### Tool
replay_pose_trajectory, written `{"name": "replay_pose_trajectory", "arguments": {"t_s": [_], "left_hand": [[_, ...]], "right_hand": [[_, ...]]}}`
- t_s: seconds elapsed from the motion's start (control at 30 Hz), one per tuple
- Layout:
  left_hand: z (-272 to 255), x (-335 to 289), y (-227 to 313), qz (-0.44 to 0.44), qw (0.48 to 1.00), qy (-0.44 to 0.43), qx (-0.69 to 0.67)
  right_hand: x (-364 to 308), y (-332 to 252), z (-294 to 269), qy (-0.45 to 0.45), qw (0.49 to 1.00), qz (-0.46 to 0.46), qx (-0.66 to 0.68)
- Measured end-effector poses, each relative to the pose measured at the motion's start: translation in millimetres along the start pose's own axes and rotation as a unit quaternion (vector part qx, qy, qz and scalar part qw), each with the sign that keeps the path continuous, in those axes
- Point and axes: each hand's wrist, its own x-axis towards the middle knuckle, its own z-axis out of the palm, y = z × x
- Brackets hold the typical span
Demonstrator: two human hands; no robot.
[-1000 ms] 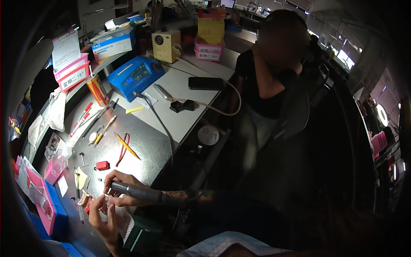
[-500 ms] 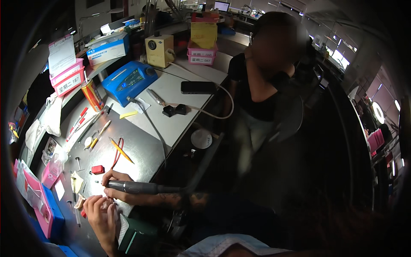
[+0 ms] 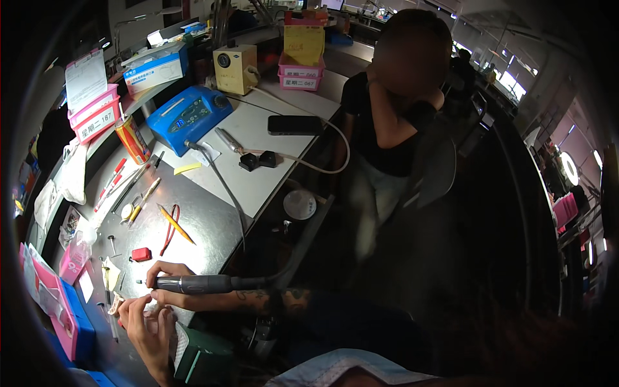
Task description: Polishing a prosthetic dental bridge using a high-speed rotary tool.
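Note:
My right hand is closed around a dark grey rotary handpiece. The handpiece lies nearly level, its small tip pointing left and its cable end running right along my forearm. Just below, my left hand has bent fingers drawn together close to my right fingertips. Something small and pale shows between them, mostly hidden, and its kind is unclear. Under my left wrist sits a dark green box with a white mesh side. A small red block lies on the metal bench beyond my right hand.
A blue control unit with a cable stands further back, near a black phone. Pencils, pens and a red cord lie on the bench. Pink trays and a drink can line the left. A person sits across.
The whole view has shifted slightly, so the bench things sit a little further left and higher. Both hands keep about the same pose, the handpiece still in my right one.

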Motion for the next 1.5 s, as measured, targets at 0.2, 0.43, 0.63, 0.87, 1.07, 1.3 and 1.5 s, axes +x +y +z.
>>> {"name": "replay_pose_trajectory", "arguments": {"t_s": [0.2,0.43,0.63,0.87,1.07,1.3,1.5], "left_hand": [[9,-2,-1,-0.023,0.998,0.006,-0.054],[1,-6,-17,-0.033,0.986,0.093,-0.132],[-1,4,-15,-0.003,0.979,0.077,-0.19],[-15,-7,-20,-0.024,0.978,0.148,-0.147],[-112,-71,-5,0.302,0.864,-0.125,-0.382],[-107,-109,74,0.482,0.728,-0.385,-0.301],[-96,-109,83,0.478,0.733,-0.291,-0.388]], "right_hand": [[-5,4,-5,0.031,0.999,-0.004,-0.04],[1,19,2,-0.039,0.998,0.032,-0.036],[-3,4,-3,-0.006,0.999,0.038,-0.001],[-5,1,9,0.015,0.999,0.051,0.011],[-4,0,1,0.042,0.995,0.077,0.038],[-2,-3,0,0.05,0.992,0.081,0.078],[-1,-8,-5,0.055,0.988,0.088,0.116]]}}
